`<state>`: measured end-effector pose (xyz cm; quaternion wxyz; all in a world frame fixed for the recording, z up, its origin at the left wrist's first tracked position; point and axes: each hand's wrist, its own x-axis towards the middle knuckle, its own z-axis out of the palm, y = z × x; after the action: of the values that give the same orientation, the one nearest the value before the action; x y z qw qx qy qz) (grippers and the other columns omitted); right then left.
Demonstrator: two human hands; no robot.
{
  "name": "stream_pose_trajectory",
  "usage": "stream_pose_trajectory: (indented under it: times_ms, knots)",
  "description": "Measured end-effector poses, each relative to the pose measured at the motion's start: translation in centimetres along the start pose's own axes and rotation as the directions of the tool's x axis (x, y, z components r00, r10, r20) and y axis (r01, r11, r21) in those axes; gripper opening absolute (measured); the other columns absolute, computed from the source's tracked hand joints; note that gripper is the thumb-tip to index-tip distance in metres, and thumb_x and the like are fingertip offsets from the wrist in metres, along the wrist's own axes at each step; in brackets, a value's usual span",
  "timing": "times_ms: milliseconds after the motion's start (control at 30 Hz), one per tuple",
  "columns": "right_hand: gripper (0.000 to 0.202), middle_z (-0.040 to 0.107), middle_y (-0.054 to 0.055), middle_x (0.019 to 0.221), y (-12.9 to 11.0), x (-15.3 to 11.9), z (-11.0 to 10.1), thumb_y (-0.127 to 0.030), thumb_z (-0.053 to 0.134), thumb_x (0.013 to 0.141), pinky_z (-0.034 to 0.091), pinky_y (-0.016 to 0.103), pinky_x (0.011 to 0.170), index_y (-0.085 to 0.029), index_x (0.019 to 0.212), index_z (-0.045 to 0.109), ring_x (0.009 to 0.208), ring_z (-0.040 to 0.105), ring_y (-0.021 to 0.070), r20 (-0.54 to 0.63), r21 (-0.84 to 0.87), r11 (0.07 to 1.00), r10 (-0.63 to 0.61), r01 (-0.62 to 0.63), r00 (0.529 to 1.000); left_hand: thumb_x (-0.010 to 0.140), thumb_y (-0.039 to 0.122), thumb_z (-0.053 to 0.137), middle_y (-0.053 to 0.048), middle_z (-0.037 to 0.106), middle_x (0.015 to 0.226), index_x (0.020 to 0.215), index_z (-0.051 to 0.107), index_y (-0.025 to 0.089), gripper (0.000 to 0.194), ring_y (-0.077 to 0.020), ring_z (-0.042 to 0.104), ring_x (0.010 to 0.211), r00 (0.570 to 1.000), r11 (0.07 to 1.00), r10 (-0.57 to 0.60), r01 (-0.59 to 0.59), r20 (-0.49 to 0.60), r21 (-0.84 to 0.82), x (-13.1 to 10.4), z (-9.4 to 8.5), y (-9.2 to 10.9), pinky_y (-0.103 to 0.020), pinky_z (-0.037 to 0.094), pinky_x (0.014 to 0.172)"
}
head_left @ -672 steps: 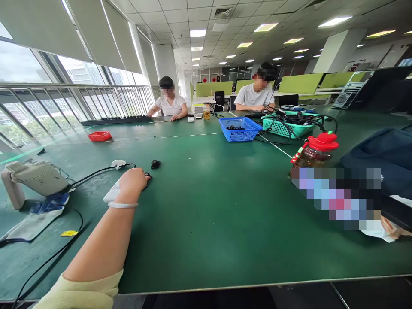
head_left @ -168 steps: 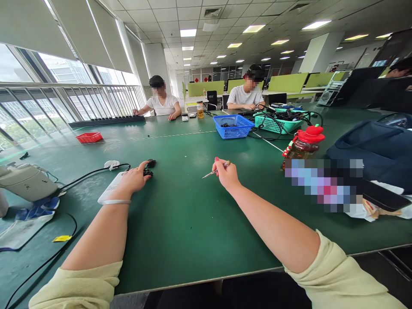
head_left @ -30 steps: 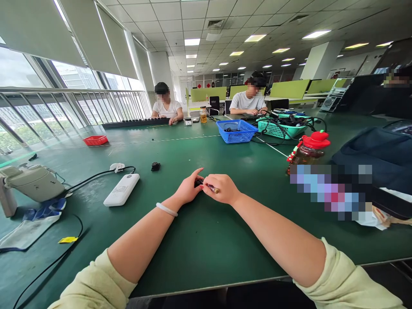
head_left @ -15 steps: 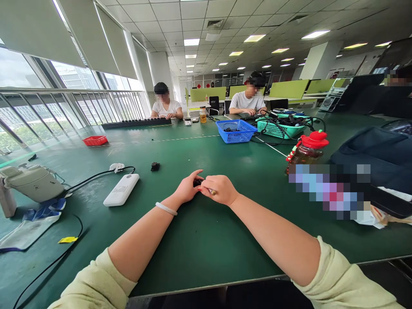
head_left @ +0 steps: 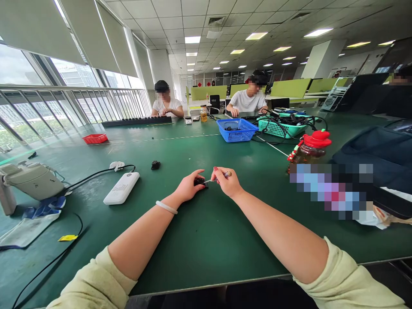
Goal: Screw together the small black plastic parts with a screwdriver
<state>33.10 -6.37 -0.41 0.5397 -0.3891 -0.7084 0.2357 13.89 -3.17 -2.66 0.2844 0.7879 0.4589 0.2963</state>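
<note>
Near the middle of the green table point(head_left: 180, 240), my left hand point(head_left: 189, 186) grips a small black part point(head_left: 199, 181) between thumb and fingers. My right hand point(head_left: 228, 182), just to the right of it, pinches a thin screwdriver-like tool point(head_left: 227, 174). The tool's metal shaft points left, and its tip is at the right side of the black part. Whether the tip touches the part is too small to tell. Another small black piece point(head_left: 155, 165) lies on the table to the left, beyond my left hand.
A white power bank point(head_left: 121, 188) with a cable lies left, near a grey bottle point(head_left: 37, 180). Beyond are a red tray point(head_left: 95, 138), a blue basket point(head_left: 237, 130) and a green basket point(head_left: 283, 126). A red-lidded jar point(head_left: 310, 148) stands right. Two people sit across the table.
My right hand has moved right, away from my left hand, bringing the tool's shaft into view. My left hand has stayed in place. Across the table, one person's hand has shifted left.
</note>
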Motion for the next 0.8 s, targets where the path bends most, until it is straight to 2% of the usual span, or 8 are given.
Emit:
stream_pose_trajectory:
  times_ms: [200,433,800]
  knots:
    - [0.054,0.058,0.001,0.060,-0.41,-0.25,0.08,-0.054,0.034,0.097,0.041,0.028,0.061,-0.022,0.059,0.055,0.057,0.053,0.0145,0.112,-0.158,0.972,-0.154,0.171,0.982,0.078,0.019,0.068,-0.005,0.071,0.113,0.136,0.051,0.025,0.061,-0.0214,0.066,0.104,1.000,1.000,0.006,-0.006,0.000,-0.004,0.05,0.05,-0.12,-0.043,0.047,0.103]
    - [0.046,0.057,0.002,0.060,-0.52,-0.50,0.17,-0.043,0.034,0.099,0.038,0.027,0.058,-0.022,0.060,0.049,0.056,0.052,0.0138,0.217,-0.251,0.906,-0.291,0.342,0.932,0.080,0.022,0.067,-0.005,0.070,0.114,0.136,0.050,0.023,0.059,-0.0217,0.066,0.104,1.000,1.000,0.008,-0.008,0.010,-0.001,-0.06,0.02,0.28,-0.041,0.048,0.102]
    - [0.047,0.059,0.003,0.062,-0.39,-0.52,0.09,-0.045,0.031,0.099,0.039,0.028,0.059,-0.023,0.061,0.048,0.057,0.051,0.0142,0.234,-0.265,0.899,-0.290,0.348,0.928,0.080,0.024,0.067,-0.004,0.071,0.112,0.136,0.050,0.025,0.058,-0.0219,0.066,0.104,1.000,1.000,0.002,-0.002,0.010,-0.003,-0.15,-0.05,0.29,-0.042,0.048,0.102]
